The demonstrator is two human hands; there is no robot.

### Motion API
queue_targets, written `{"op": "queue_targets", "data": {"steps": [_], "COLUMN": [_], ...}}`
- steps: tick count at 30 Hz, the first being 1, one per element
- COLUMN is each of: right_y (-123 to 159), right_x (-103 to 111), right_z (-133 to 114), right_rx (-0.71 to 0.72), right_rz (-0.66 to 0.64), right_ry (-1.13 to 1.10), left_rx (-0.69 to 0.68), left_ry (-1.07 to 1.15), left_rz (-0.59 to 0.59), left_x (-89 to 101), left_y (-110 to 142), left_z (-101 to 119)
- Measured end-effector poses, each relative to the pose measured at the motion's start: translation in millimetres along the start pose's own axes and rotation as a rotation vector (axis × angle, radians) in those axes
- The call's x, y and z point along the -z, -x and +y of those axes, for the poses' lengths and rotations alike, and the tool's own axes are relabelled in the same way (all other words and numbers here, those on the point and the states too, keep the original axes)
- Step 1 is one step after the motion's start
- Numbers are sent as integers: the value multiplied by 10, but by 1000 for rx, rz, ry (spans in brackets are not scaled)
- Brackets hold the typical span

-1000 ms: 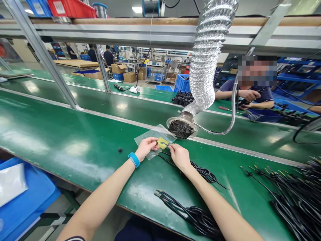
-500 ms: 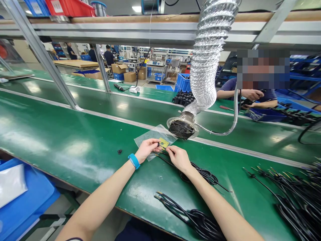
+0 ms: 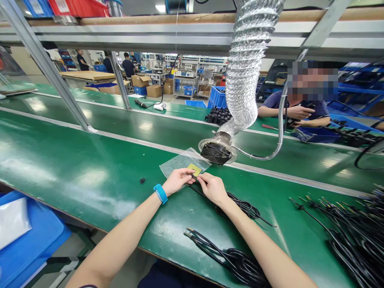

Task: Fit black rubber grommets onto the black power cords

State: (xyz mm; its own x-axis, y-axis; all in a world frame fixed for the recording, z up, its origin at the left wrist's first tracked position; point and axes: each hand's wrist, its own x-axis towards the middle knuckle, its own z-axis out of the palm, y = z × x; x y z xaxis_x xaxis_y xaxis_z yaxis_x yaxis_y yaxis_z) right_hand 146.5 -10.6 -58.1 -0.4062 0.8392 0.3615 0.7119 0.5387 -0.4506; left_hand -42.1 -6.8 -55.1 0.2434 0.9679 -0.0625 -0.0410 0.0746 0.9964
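Note:
My left hand [image 3: 177, 180], with a blue wristband [image 3: 160, 193] on its wrist, pinches a small black part at the tip of a thin black cable. My right hand [image 3: 212, 187] pinches the same cable end [image 3: 194, 176] from the other side, fingertips almost touching the left ones. The cable runs back under my right wrist to a black coil [image 3: 244, 208]. Both hands work over a clear plastic bag [image 3: 177, 162] with a yellow label [image 3: 194, 169], lying on the green bench [image 3: 90, 176].
A silver ribbed extraction hose with a round fan grille [image 3: 216, 153] hangs just behind the bag. A second cable bundle [image 3: 228, 256] lies near the front edge, many cables [image 3: 354, 224] at right. A small black ring [image 3: 142, 181] lies left. Another person [image 3: 297, 112] sits opposite. Blue bin [image 3: 33, 236] lower left.
My two hands have drawn closer together over the bag, and the fingertips now meet at the cable end. The camera view has shifted slightly.

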Motion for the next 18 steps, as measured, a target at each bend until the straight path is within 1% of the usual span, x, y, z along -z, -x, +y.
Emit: {"op": "queue_targets", "data": {"steps": [1, 3, 6, 9, 14, 18], "right_y": [-3, -9, -13, -17, -37, -50], "right_x": [0, 0, -3, -17, -50, -29], "right_z": [1, 3, 7, 12, 27, 37], "right_rx": [4, 13, 20, 24, -30, -62], "right_rz": [-8, -29, -59, -75, -103, -136], "right_ry": [-4, -16, -44, -83, -163, -293], "left_rx": [-6, -61, -223, -343, -424, -425], "left_ry": [-24, -110, -301, -463, -556, -578], "left_rz": [-9, 10, 56, 56, 61, 86], "left_x": [-8, -19, -31, -63, -154, -187], "left_y": [9, 30, 66, 102, 132, 136], "left_z": [0, 7, 37, 62, 17, -25]}}
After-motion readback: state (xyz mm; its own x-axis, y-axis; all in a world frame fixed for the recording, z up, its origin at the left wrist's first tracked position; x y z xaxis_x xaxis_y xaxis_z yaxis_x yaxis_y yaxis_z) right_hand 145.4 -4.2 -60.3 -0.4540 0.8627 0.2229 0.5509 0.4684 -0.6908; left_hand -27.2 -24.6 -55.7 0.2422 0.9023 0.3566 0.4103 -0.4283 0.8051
